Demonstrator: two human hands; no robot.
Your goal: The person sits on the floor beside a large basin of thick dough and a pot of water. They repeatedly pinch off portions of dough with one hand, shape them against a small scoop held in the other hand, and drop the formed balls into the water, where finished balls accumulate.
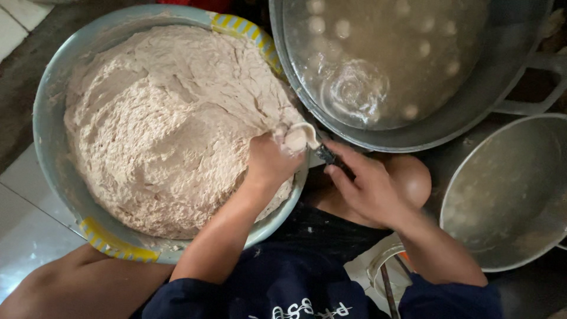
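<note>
Floor (pixel 23 195): pale tiles at near left, darker ground at far left. Resting on it, a large blue basin (pixel 50 147) of dough; a metal pot (pixel 472 106) of water, far right; an empty metal pan (pixel 508 195), near right.

floor: pale glossy tiles (pixel 23 236) lying left of the blue basin (pixel 44 118) | dark rough strip (pixel 18 112) running beside them | light: reflecting softly off tiles

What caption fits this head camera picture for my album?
Left hand squeezes a dough ball over the basin while right hand scoops it with a spoon.
</note>
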